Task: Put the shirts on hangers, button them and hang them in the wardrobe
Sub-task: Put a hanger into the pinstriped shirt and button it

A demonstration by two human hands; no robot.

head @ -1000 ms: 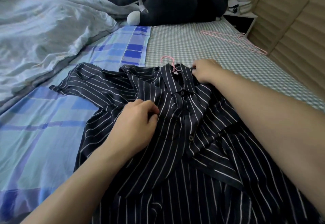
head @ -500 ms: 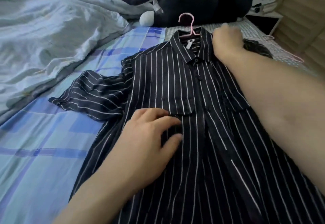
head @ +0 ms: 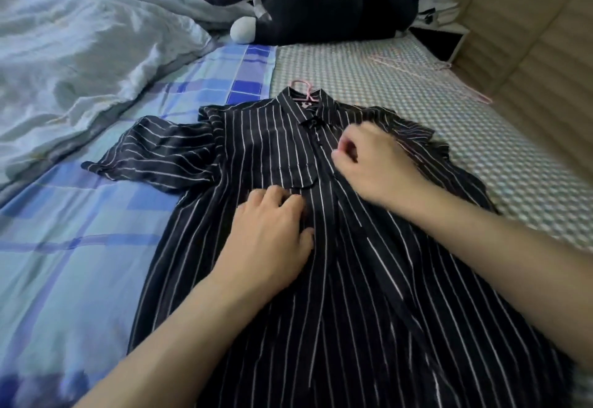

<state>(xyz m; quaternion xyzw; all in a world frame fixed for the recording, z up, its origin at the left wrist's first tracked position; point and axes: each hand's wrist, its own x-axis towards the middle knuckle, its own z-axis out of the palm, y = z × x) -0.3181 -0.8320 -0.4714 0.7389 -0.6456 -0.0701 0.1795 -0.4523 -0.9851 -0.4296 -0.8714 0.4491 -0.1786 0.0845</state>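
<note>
A black shirt with white stripes (head: 321, 279) lies face up on the bed, its front panels brought together. The hook of a pink hanger (head: 303, 88) sticks out of the collar. The top collar button (head: 313, 123) looks fastened. My left hand (head: 269, 241) rests on the cloth just below the chest pocket, fingers slightly bent. My right hand (head: 369, 160) sits at the placket below the collar with fingers curled; whether it pinches cloth is unclear.
Spare pink hangers (head: 462, 85) lie on the checked sheet (head: 481, 151) at the far right. A black plush cat (head: 321, 6) lies at the head of the bed, a rumpled duvet (head: 80, 55) at left. Slatted wardrobe doors (head: 545, 55) stand at right.
The shirt was pulled up by the collar, then laid flat and straightened. My right hand left the collar and came down to the placket. My left hand stayed on the front panel.
</note>
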